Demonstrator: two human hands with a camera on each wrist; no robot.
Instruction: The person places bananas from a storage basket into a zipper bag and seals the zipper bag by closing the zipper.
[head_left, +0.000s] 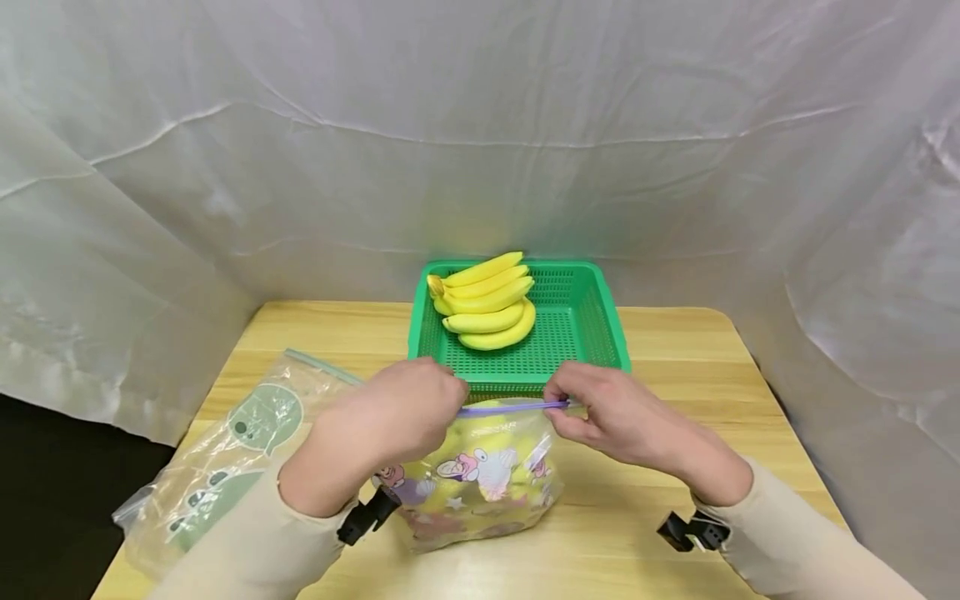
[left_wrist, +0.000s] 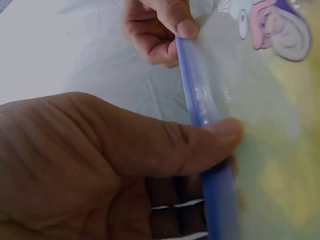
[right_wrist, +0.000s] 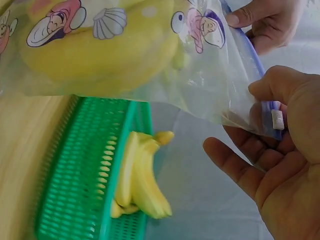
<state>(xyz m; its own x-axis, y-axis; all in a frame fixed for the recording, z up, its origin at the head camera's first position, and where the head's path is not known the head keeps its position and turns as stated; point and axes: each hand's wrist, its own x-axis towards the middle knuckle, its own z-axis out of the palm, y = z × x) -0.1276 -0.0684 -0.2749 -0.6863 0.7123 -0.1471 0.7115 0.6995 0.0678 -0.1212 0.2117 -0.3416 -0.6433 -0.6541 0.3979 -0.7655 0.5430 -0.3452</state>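
Note:
A clear zip bag [head_left: 487, 475] printed with pink cartoon figures and shells has yellow fruit inside, likely bananas. Along its top runs a purple zip strip [left_wrist: 192, 95]. My left hand [head_left: 405, 408] pinches this strip near its left part, thumb on the near face in the left wrist view. With thumb and forefinger, my right hand [head_left: 607, 412] pinches the strip's right end, beside a small white slider [right_wrist: 277, 120]. The right hand's other fingers are spread apart below the bag's edge in the right wrist view. The bag hangs upright between both hands.
Behind the bag stands a green plastic basket [head_left: 611, 333] with a bunch of bananas [head_left: 487, 300] in its left part. Partly under the left forearm lies another zip bag [head_left: 266, 417] with green prints. A wooden table [head_left: 675, 350] carries everything, with pale cloth [head_left: 480, 192] around it.

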